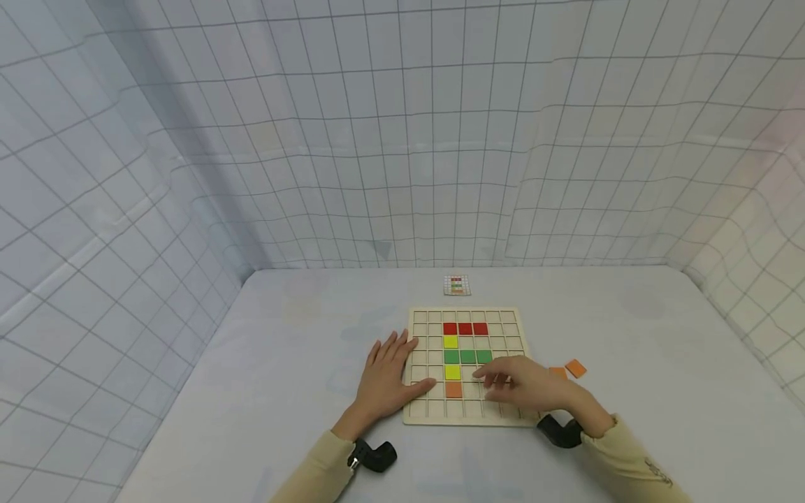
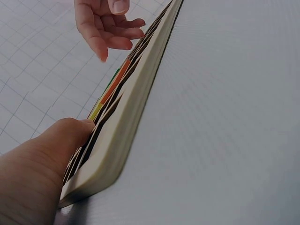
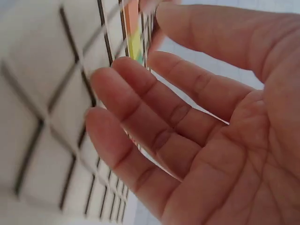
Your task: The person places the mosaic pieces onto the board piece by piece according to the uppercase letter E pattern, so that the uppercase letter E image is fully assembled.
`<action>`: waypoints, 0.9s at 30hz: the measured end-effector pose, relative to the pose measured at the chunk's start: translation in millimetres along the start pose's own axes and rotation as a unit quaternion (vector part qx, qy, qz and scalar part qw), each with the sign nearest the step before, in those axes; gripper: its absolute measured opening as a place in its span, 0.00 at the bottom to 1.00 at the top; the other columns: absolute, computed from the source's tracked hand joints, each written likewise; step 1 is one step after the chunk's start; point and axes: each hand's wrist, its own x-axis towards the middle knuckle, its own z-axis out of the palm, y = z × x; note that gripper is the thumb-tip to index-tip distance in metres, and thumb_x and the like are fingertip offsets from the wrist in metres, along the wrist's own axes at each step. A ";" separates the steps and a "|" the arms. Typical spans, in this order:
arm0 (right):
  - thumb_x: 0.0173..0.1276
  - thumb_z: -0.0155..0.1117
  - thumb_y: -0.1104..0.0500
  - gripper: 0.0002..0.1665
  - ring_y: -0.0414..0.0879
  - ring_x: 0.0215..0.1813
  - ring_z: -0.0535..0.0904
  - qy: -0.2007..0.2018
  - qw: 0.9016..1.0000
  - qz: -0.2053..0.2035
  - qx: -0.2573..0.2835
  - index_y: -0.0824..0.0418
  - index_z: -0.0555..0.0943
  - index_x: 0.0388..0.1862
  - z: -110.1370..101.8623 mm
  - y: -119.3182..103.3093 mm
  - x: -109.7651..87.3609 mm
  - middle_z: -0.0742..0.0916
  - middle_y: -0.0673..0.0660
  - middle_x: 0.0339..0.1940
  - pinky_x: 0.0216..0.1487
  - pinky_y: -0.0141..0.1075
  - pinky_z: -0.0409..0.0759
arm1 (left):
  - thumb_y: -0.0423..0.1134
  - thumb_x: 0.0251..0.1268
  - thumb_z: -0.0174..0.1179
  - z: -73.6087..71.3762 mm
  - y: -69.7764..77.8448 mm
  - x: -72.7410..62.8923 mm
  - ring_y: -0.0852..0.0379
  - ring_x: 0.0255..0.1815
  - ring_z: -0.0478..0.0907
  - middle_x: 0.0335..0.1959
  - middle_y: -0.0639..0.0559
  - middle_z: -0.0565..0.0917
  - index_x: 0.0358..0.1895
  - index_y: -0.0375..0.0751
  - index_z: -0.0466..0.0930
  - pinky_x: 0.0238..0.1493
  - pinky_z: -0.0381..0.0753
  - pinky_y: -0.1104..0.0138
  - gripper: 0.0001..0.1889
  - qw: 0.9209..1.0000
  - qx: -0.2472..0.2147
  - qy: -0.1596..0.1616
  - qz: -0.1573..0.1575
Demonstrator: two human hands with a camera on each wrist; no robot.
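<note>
A wooden grid board [image 1: 434,412] lies on the table and bears coloured square tiles. Three red tiles [image 1: 465,328] form a row near its top. Below come a yellow tile [image 1: 451,341], three green tiles [image 1: 468,356], another yellow tile [image 1: 453,372] and an orange tile [image 1: 453,390]. My left hand [image 1: 386,381] rests at the board's left edge, fingers straight and spread, its thumb [image 2: 56,145] over the rim. Over the lower right cells is my right hand [image 1: 528,384], with loosely bent fingers [image 3: 117,93] close to the grid and nothing between them and the thumb.
Two loose orange tiles [image 1: 575,368] lie just right of the board, one partly hidden behind the right hand. A small pattern card [image 1: 457,285] showing a coloured grid sits beyond the board. White checked curtains [image 1: 402,154] surround the white table [image 1: 302,349].
</note>
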 end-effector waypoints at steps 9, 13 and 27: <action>0.66 0.65 0.57 0.12 0.40 0.37 0.77 0.022 0.998 0.054 -0.022 0.60 0.81 0.46 -48.0 17.5 -28.2 0.81 0.45 0.34 0.36 0.34 0.77 | 0.71 0.56 0.52 0.8 -0.6 0.0 0.49 0.74 0.48 0.73 0.47 0.58 0.71 0.45 0.62 0.70 0.41 0.51 0.45 1.000 0.008 -0.003 0.000; 0.61 0.69 0.58 0.09 0.41 0.33 0.74 0.010 0.995 0.092 -0.043 0.58 0.81 0.39 -58.4 26.0 -38.5 0.79 0.47 0.31 0.31 0.33 0.75 | 0.71 0.55 0.53 0.5 0.0 -0.3 0.49 0.74 0.48 0.73 0.47 0.58 0.71 0.45 0.62 0.70 0.41 0.51 0.45 1.000 0.008 -0.004 -0.001; 0.48 0.72 0.70 0.18 0.45 0.27 0.69 0.021 0.979 0.197 -0.053 0.57 0.76 0.34 -57.7 51.7 -51.7 0.74 0.52 0.24 0.26 0.36 0.68 | 0.70 0.55 0.53 -1.1 1.8 -0.8 0.49 0.74 0.48 0.73 0.47 0.58 0.71 0.45 0.63 0.70 0.41 0.50 0.45 1.000 0.004 -0.005 -0.004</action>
